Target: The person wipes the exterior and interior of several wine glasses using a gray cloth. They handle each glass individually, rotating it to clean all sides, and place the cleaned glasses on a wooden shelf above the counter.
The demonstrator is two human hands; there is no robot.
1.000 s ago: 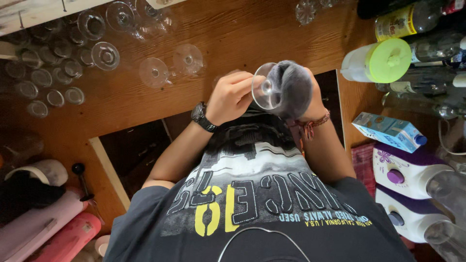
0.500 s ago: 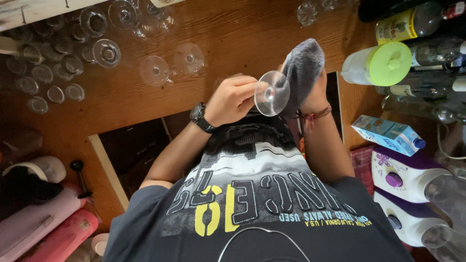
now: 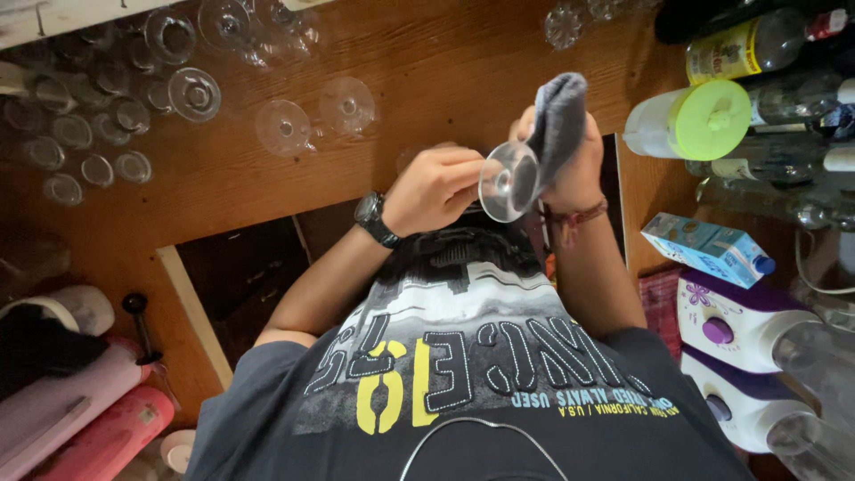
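A person's left hand [image 3: 436, 187] grips a stemmed glass [image 3: 508, 181] by its base while the right hand [image 3: 570, 165] clasps a grey cloth [image 3: 557, 120] around its bowl, polishing apparently midway.

Counting in view on and around the wooden counter [image 3: 427, 53]:

- Stemmed glass being held in the hands: 1 [image 3: 508, 183]
- Grey cloth: 1 [image 3: 557, 125]
- Stemmed glasses standing upside down mid-counter: 2 [image 3: 283, 126], [image 3: 347, 105]
- Small glasses clustering at the far left: at least 10 showing, the exact number being too blurred to tell [image 3: 85, 142]
- Jug with a green lid: 1 [image 3: 686, 120]
- Blue and white cartons: 1 [image 3: 708, 249]
- White and purple appliances: 2 [image 3: 739, 321], [image 3: 739, 405]
- Wristwatches: 1 [image 3: 372, 216]
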